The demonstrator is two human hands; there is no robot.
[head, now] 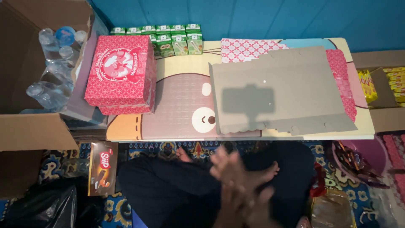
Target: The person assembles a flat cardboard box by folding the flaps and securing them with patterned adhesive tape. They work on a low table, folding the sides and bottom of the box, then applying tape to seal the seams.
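Note:
My left hand (228, 166) and my right hand (251, 200) overlap above my lap at the bottom centre. Both are motion-blurred, their fingers look spread, and I see nothing in them. I sit cross-legged in dark trousers, with bare feet showing beside the hands. Just beyond them is a low table (177, 134) printed with a bear face. A flat, unfolded grey cardboard sheet (278, 97) lies on its right half, the thing nearest my hands. On the table's left stands a stack of red patterned boxes (120, 76).
Green drink cartons (173, 38) line the table's back edge. A cardboard box with water bottles (52, 71) stands at left, and a box of yellow packets (392, 84) at right. On the patterned rug lie a brown snack box (101, 166), a purple bowl of wrapped snacks (358, 160) and a black bag (38, 207).

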